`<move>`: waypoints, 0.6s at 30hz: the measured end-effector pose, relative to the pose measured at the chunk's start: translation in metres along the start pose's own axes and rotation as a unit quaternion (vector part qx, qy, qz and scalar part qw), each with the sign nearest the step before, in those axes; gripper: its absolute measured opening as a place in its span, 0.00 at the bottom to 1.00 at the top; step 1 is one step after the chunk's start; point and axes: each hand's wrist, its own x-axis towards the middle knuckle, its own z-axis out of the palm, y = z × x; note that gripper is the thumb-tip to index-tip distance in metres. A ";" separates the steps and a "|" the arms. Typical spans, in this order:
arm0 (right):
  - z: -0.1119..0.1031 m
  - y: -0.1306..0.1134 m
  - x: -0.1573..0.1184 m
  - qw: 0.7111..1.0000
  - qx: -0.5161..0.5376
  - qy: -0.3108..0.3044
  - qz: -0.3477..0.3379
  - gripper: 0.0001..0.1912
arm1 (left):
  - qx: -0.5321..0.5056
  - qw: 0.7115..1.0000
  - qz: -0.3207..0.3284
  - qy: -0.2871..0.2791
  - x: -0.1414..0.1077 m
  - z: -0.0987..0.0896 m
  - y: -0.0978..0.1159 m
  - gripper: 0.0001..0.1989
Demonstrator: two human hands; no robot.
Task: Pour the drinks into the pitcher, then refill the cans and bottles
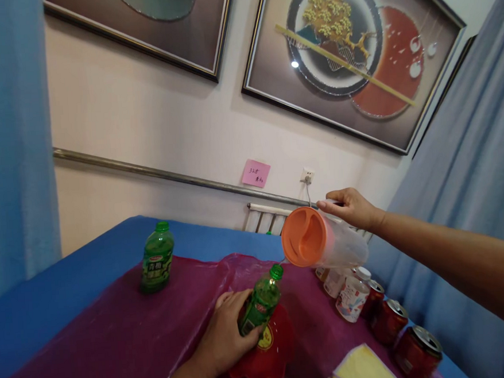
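Note:
My left hand [227, 332] is wrapped round a green plastic bottle [264, 296] that has no cap and leans a little to the right. Under the bottle lies a red scalloped plate [264, 365] with a yellow emblem. My right hand [352, 208] grips the handle of a clear plastic pitcher [344, 246]. The pitcher is tipped to the left, its orange lid [304, 237] facing me. Its spout side is just above the bottle's mouth, and a thin stream seems to run between them. A second green bottle [157, 259] stands upright at the left.
At the right stand a white-capped bottle [353, 297] and several red cans [419, 353]. A folded yellow cloth [363, 371] lies at the front. Purple plastic sheeting [115, 337] covers part of the blue table [109, 245]. Blue curtains [11, 142] hang on both sides.

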 end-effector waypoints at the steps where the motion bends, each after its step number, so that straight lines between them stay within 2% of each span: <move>1: 0.000 0.000 0.000 1.000 -0.001 0.001 0.000 0.31 | 0.000 1.000 0.002 0.001 0.000 0.000 0.000 0.29; 18: -0.002 -0.001 0.001 1.000 -0.009 -0.002 -0.001 0.31 | -0.008 1.000 -0.004 -0.002 -0.001 0.002 -0.001 0.30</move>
